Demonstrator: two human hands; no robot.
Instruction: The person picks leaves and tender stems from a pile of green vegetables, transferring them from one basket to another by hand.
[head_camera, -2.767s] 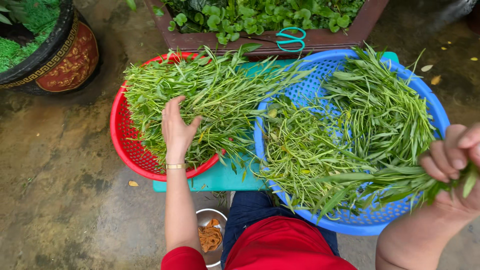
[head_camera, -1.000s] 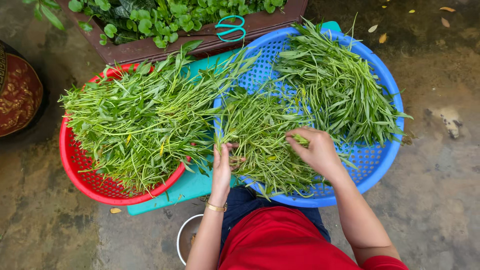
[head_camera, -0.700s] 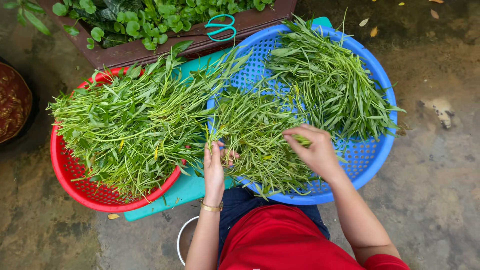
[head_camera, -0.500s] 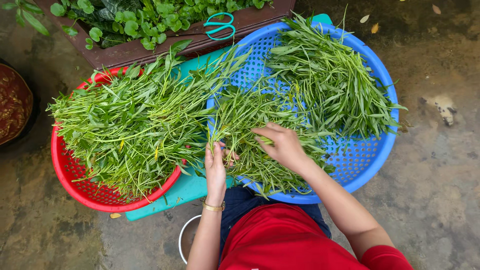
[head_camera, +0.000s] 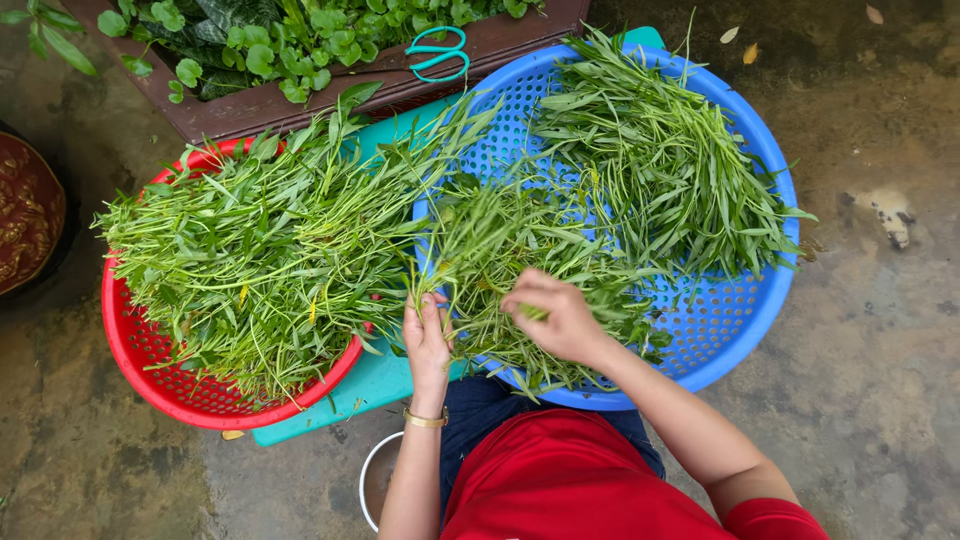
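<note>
Your right hand (head_camera: 555, 318) is curled shut on a green stem (head_camera: 533, 312); your left hand (head_camera: 427, 340), fingers closed, grips the greens bunch (head_camera: 490, 250) just beside it, over the blue basket (head_camera: 745, 320). Left of the grip: red basket (head_camera: 150, 365) of greens. Beyond: brown planter (head_camera: 300, 95), teal scissors (head_camera: 440, 55). Wet concrete floor (head_camera: 880, 400).

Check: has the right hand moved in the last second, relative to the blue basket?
Yes. The right hand has moved left, from the middle of the blue basket toward its near-left rim and the left hand.
</note>
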